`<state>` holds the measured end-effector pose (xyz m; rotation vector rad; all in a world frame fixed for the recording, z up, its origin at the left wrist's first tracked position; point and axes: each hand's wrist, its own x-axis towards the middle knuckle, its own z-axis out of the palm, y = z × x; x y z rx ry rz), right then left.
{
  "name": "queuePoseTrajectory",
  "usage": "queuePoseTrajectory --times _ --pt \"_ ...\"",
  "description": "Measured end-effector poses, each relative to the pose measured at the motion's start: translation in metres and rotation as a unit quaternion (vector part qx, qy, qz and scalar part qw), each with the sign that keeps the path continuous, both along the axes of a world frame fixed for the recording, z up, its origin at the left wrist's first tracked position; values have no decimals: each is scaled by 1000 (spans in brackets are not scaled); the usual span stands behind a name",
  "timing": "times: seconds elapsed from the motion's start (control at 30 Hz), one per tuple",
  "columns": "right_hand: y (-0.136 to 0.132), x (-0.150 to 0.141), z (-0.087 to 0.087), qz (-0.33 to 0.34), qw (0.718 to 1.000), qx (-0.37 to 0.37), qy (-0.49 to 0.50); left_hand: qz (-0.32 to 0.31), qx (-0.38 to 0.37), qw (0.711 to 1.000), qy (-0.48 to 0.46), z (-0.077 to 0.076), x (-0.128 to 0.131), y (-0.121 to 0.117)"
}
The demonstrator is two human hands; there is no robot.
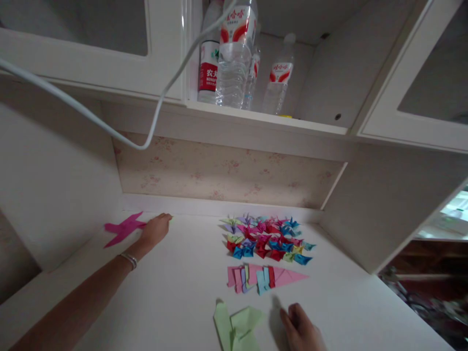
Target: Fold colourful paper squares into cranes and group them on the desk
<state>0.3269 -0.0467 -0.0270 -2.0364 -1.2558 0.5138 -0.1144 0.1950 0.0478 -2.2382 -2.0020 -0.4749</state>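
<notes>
My left hand reaches to the back left of the white tabletop, fingers closed, with a tiny yellow-green bit showing at the fingertips. Beside it lies a magenta folded-paper piece. My right hand is low in the view, slightly blurred, its fingers curled in and nothing visible in them. To its left sits a larger light green folded-paper piece. Above that is a row of folded paper strips in several colours, overlapping a pink pointed paper. Behind it, many small paper cranes stand grouped.
A white cable hangs across the upper left. Overhead, an open cabinet shelf holds several plastic bottles. White side panels bound the tabletop, with floral wallpaper at the back.
</notes>
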Motion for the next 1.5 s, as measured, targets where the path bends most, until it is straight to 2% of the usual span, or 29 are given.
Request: queuePoseTrajectory --times 0.1,0.17,0.23,0.33,0.43,0.53,0.6,0.67,0.8,0.87,0.93,1.03,1.17,1.33,1.5 --pt "-2 -11 5 -17 996 57 62 -46 25 998 -29 0 17 -40" --pt "1 -30 11 -17 983 122 137 -73 41 994 -69 -4 27 -71" --pt "7 -60 20 15 961 179 213 -92 64 978 -174 -9 39 -104" --pt "21 -114 36 79 914 210 336 -58 75 934 -345 -13 58 -150" --pt "34 -155 52 89 842 190 497 -43 51 882 -466 -13 81 -182" --pt "42 -172 56 111 770 159 607 -86 -1 828 -555 -19 98 -193" --pt "42 -175 52 143 754 132 627 -118 -23 806 -580 -27 103 -192" --pt "39 -175 45 155 760 104 623 -143 -38 799 -583 -36 104 -190" --pt "34 -177 36 137 782 74 604 -194 -68 811 -547 -46 101 -192" --pt "34 -179 36 147 807 71 568 -205 -70 818 -534 -46 101 -194" --pt "35 -179 37 172 842 78 505 -200 -62 819 -534 -45 103 -195" --pt "36 -177 38 201 873 99 433 -170 -43 800 -574 -46 105 -193" --pt "36 -174 35 192 880 102 423 -121 -74 752 -643 -41 107 -192" --pt "38 -174 31 188 872 99 440 -133 -122 754 -632 -33 110 -196" --pt "40 -177 32 189 852 101 477 -117 -122 756 -633 -32 111 -195"
